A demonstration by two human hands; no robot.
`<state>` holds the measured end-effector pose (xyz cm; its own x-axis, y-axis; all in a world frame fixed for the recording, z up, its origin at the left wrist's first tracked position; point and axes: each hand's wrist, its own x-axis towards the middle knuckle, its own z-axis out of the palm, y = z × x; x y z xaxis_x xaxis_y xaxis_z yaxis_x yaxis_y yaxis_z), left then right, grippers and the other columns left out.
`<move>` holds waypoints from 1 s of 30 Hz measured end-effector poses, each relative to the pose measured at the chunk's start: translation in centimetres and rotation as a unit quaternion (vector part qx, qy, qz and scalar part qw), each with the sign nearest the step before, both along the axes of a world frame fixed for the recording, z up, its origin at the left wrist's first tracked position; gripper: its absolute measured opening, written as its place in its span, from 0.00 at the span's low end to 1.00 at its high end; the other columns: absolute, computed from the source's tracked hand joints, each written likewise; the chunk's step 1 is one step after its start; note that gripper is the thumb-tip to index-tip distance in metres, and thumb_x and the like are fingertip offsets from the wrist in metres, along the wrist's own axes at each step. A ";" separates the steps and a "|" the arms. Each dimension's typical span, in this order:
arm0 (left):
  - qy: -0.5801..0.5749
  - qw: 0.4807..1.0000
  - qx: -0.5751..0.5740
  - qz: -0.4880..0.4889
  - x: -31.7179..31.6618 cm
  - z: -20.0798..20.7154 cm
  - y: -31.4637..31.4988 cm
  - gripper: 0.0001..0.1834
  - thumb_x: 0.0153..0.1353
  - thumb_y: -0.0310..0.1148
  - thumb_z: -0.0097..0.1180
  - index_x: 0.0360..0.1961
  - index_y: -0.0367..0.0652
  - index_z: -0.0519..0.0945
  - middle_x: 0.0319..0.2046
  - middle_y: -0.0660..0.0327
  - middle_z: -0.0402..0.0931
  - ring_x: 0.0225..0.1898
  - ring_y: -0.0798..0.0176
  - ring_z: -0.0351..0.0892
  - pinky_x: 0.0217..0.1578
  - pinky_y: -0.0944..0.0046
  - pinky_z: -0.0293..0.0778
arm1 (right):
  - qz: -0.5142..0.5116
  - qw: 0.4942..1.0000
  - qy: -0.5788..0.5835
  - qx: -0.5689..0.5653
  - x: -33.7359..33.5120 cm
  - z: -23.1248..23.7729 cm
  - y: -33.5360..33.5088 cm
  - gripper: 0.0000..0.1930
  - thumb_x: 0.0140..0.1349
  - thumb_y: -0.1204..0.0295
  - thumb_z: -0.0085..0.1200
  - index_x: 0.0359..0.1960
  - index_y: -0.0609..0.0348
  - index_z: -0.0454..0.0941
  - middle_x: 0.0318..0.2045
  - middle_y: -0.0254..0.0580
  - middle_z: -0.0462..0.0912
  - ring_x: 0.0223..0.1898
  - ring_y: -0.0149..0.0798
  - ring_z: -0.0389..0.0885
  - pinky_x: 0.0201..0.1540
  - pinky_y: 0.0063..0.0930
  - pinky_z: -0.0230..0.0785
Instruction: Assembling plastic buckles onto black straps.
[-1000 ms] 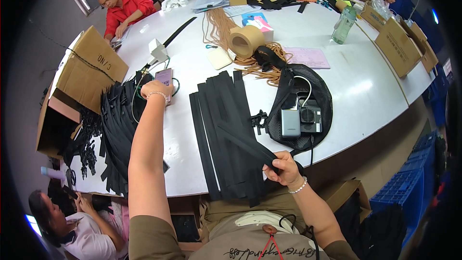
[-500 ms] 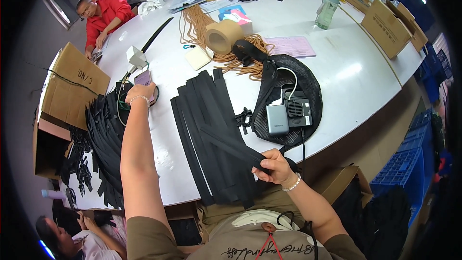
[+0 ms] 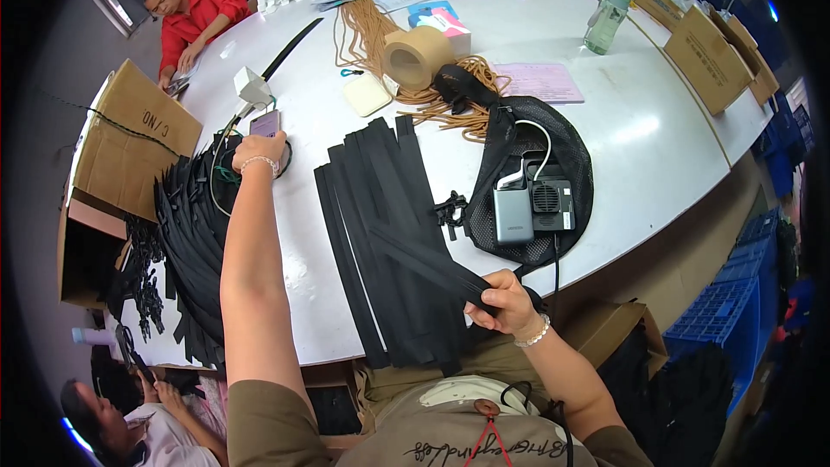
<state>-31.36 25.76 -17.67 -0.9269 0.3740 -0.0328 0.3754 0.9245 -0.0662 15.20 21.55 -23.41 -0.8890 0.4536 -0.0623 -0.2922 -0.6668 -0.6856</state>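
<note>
My left hand (image 3: 258, 152) is stretched out toward the far left, its fingers closed at the near end of a phone (image 3: 265, 124) with a purplish screen. A green cord and a pale cable lie around that wrist. My right hand (image 3: 507, 304), close to the table's front edge, pinches the end of a flat black strap (image 3: 424, 258). This strap runs slantwise over a row of black straps (image 3: 361, 207) laid side by side. A thick bundle of black straps (image 3: 186, 242) lies to the left of my left forearm.
A mesh bag (image 3: 577, 143) holds a grey power bank (image 3: 513, 216) and a small black device. Brown cords (image 3: 363, 26), a tape roll (image 3: 413, 59) and a bottle (image 3: 607, 19) stand farther back. A cardboard box (image 3: 138, 117) is at left. Two people sit on the left side.
The whole view has shifted slightly, so the table's things appear a little higher and farther right. Both hands keep nearly the same places and grips.
</note>
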 end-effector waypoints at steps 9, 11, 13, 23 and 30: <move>0.011 0.999 0.044 -0.010 -0.9 0.0 -0.6 0.39 0.48 0.63 0.51 0.47 0.36 0.77 0.47 0.50 0.76 0.50 0.52 0.76 0.48 0.55 0.70 | -0.003 1.000 0.000 -0.003 0.1 -0.2 0.1 0.14 0.59 0.72 0.45 0.30 0.74 0.77 0.10 0.39 0.71 0.09 0.24 0.65 0.11 0.13 0.52; 0.008 0.999 0.047 -0.007 -1.9 -0.5 -0.9 0.40 0.47 0.65 0.52 0.46 0.38 0.78 0.47 0.50 0.76 0.49 0.52 0.77 0.47 0.54 0.71 | 0.002 1.000 0.004 -0.001 0.1 -0.1 0.2 0.14 0.59 0.72 0.45 0.30 0.74 0.77 0.10 0.39 0.71 0.09 0.24 0.65 0.11 0.13 0.52; -0.001 0.998 0.061 -0.032 -2.1 -0.6 -1.5 0.39 0.50 0.64 0.51 0.45 0.36 0.78 0.48 0.48 0.75 0.48 0.51 0.77 0.46 0.54 0.72 | 0.004 1.000 -0.002 0.005 0.1 0.1 0.1 0.14 0.59 0.71 0.45 0.30 0.73 0.78 0.10 0.38 0.71 0.09 0.24 0.64 0.11 0.13 0.53; -0.315 0.737 0.562 -0.203 14.0 1.1 -10.0 0.26 0.64 0.45 0.48 0.52 0.30 0.72 0.43 0.53 0.76 0.43 0.63 0.76 0.45 0.67 0.71 | 0.002 0.999 -0.025 0.031 0.3 0.5 0.0 0.16 0.59 0.69 0.48 0.34 0.76 0.75 0.13 0.43 0.72 0.09 0.27 0.64 0.11 0.17 0.55; -0.630 0.474 0.611 -0.070 27.4 2.6 -17.6 0.26 0.63 0.35 0.52 0.59 0.32 0.62 0.47 0.50 0.74 0.43 0.60 0.79 0.41 0.63 0.79 | 0.093 0.967 -0.145 0.189 0.5 4.7 -2.0 0.14 0.63 0.72 0.46 0.42 0.73 0.76 0.19 0.40 0.77 0.19 0.26 0.73 0.22 0.17 0.67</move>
<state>-4.00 8.14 -15.06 -0.4222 0.8823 -0.2080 -0.5315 -0.0551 0.8453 15.74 19.58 -18.73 -0.9273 0.3275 -0.1812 0.0485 -0.3748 -0.9258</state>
